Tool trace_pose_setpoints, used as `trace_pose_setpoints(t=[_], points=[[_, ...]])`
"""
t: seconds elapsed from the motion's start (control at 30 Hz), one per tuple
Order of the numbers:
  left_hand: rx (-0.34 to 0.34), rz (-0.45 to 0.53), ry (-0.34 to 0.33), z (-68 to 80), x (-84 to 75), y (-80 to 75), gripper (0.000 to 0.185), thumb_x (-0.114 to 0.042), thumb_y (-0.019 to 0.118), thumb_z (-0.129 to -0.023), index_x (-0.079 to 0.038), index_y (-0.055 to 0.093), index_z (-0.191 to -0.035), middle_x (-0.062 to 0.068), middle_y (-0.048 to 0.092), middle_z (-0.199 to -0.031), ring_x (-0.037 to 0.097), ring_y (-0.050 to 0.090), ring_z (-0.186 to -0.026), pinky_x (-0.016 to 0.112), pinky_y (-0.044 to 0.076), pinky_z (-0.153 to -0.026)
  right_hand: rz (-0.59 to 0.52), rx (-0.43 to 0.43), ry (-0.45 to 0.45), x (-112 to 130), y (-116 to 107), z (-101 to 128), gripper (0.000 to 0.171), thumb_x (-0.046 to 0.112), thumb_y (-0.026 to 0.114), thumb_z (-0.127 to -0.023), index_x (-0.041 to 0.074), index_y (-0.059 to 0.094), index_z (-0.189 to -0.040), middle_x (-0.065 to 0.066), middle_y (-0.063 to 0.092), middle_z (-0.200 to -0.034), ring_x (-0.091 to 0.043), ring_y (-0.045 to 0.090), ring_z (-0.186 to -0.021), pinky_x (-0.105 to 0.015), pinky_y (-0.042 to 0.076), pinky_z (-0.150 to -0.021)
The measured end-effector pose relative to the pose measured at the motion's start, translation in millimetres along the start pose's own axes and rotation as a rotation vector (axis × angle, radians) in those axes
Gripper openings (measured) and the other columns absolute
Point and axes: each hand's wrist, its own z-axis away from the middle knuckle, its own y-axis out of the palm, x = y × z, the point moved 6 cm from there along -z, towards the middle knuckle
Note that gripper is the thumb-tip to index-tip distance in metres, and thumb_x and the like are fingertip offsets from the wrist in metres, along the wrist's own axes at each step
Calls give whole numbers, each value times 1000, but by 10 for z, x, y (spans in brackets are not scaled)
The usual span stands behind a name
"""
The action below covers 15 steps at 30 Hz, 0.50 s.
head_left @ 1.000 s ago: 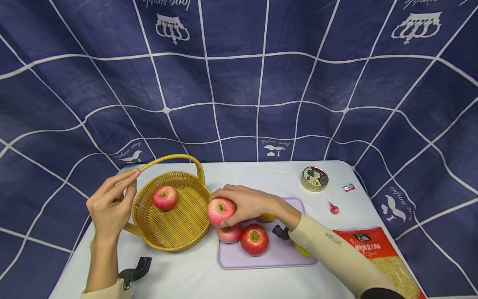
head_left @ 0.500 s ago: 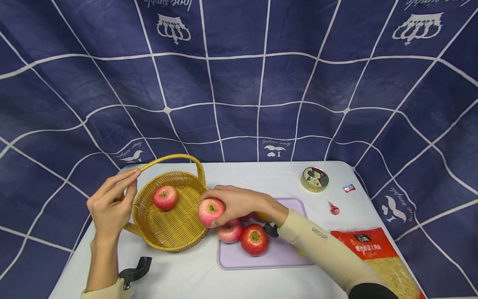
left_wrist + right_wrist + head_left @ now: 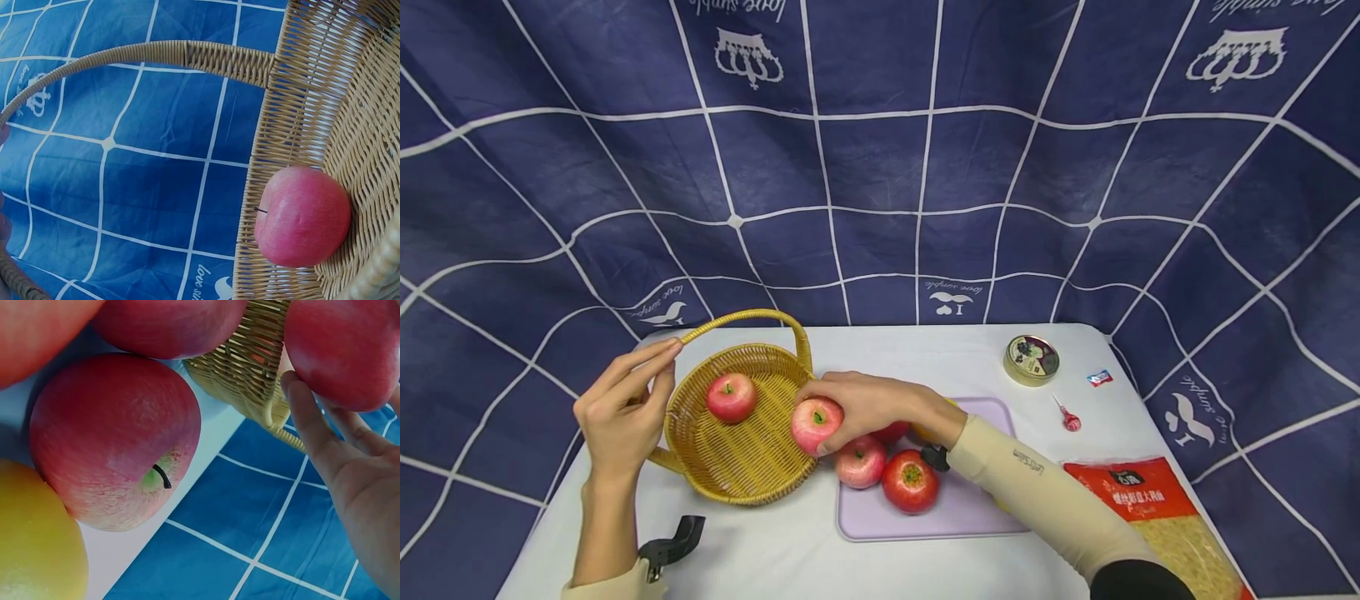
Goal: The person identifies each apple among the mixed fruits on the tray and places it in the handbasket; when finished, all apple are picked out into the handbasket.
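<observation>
- From my remote seat, I see the right hand (image 3: 872,404) at the centre of the lower frame, its fingers and thumb curled round a glossy pinkish-red round apple (image 3: 817,423).
- That apple is over the right rim of a round, yellow-brown woven wicker basket (image 3: 748,467) at lower left.
- I see the left hand (image 3: 628,408) at lower left, fingertips and thumb pinching the basket's arched wicker handle (image 3: 741,316).
- Inside the basket, toward its upper left, sits a second pinkish-red apple (image 3: 732,397).
- On the pale lilac rectangular tray (image 3: 955,527) at lower centre, I make out a pink-red apple (image 3: 860,463) beside a deep-red round fruit (image 3: 911,481); the right arm partly hides a smooth yellow fruit (image 3: 37,537).
- Right of the tray lies a red-topped clear pasta bag (image 3: 1187,542).
</observation>
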Motion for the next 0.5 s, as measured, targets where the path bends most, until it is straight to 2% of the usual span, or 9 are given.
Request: trace_pose_setpoints(t=[0.5], points=[[14, -10, -3, -1, -7, 8, 13, 7, 70, -85, 5, 79, -94, 21, 75, -96, 1, 35, -59, 6, 23, -59, -33, -5, -21, -28, -29, -152, 62, 49, 83, -78, 34, 54, -131, 16, 57, -114, 0, 52, -106, -20, 45, -93]])
